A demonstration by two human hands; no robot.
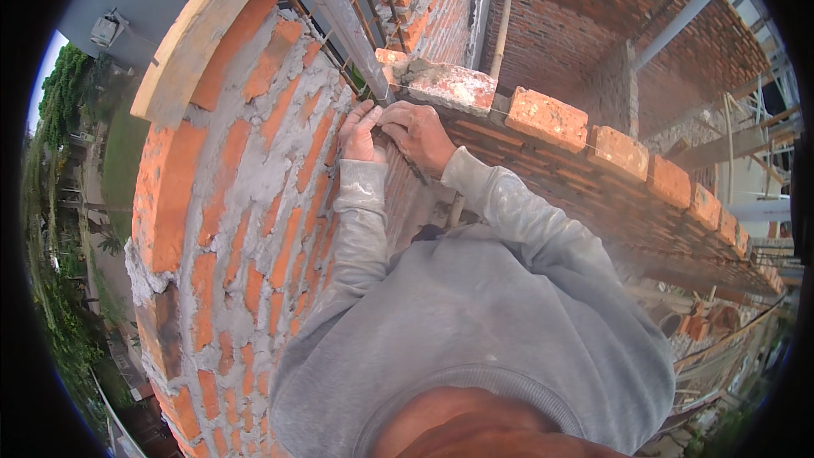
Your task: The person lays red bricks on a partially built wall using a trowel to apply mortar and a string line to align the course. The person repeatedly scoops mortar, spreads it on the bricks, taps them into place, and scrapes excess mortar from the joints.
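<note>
My left hand (363,131) and my right hand (418,136) meet at the corner between two brick walls, close to the foot of a grey post (339,13). Both have bent, closed fingers, with the fingertips nearly touching. Whatever they pinch is too small to make out. A thin string (538,125) stretches rightward from near the post along the row of bricks. Just beyond my right hand, a mortar-smeared brick (449,87) lies on top of the right wall. On the left, the mortar-streaked brick wall (246,203) rises beside my left forearm.
Spaced bricks (547,117) line the right wall's top. A wooden board (199,34) stands along the left wall's edge. Rusty reinforcing bars (390,0) rise behind the post. Wooden scaffold poles (729,148) stand at the far right. Greenery (64,85) lies beyond the left wall.
</note>
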